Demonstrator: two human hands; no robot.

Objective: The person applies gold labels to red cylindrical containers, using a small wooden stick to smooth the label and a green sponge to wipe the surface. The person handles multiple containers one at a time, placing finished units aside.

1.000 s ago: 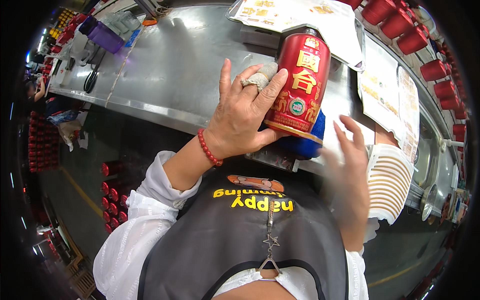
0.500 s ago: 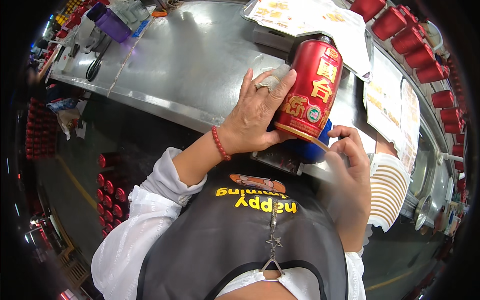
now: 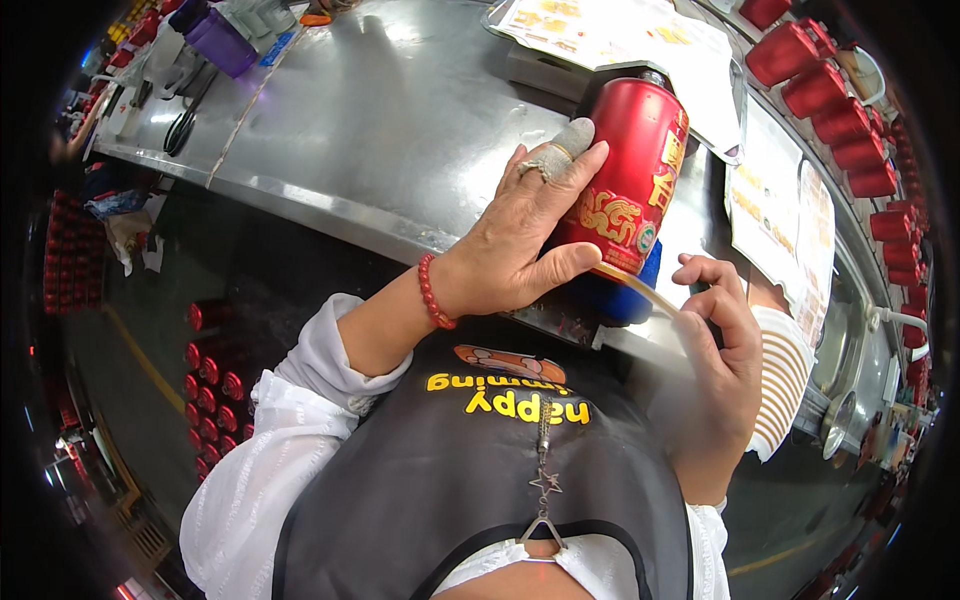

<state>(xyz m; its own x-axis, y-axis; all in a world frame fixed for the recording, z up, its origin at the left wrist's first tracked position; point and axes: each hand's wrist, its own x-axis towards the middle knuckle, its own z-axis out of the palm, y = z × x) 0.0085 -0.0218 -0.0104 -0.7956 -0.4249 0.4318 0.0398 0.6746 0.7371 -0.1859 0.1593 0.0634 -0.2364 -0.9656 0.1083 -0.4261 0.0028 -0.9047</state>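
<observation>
A glossy red bottle (image 3: 632, 150) with gold lettering and a gold dragon pattern lies tilted over the bench, its base toward me. My left hand (image 3: 508, 235) presses against the bottle's left side, with the thumb at the base edge. A grey finger cover sits on one of its fingers. From the base edge a thin gold strip (image 3: 648, 293) runs out to my right hand (image 3: 725, 345), which pinches the strip's free end between thumb and fingers. Under the base is a blue rounded support (image 3: 612, 303), partly hidden by the bottle and my left hand.
The steel bench (image 3: 370, 110) stretches left to a purple bottle (image 3: 215, 38) and some tools. Printed sheets (image 3: 620, 35) lie beyond the red bottle. A stack of pale curved strips (image 3: 783, 375) hangs at the right. Red containers (image 3: 815, 88) line the far right.
The red bottle has turned about its length, so its lettering has moved right. My left thumb has come up onto the base edge. My right hand has moved slightly right and down with the strip.
</observation>
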